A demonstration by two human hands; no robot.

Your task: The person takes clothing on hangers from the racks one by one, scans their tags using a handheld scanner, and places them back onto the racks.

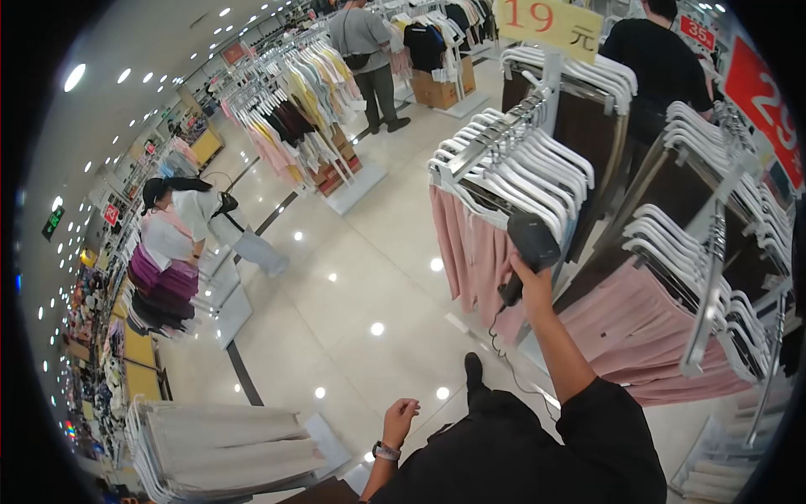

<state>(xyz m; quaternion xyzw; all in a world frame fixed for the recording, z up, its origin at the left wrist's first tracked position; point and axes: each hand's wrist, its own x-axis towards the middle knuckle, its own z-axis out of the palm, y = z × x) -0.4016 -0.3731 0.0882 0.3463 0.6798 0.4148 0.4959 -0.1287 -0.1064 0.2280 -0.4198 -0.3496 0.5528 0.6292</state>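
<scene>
White hangers (541,168) and pink garments (453,244) fill the clothes rack's (487,149) near end, beside the black handheld device (534,241). Its handle lies clamped in the right hand's (532,281) fingers, bulky head above them, long axis slanting down-left toward the coiled cord (495,340). The left hand's (401,416) fingers curl loosely.

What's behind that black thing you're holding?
Around the black device, you can see white hangers and pink clothes behind it. What it and the right hand cover can't be seen.
</scene>
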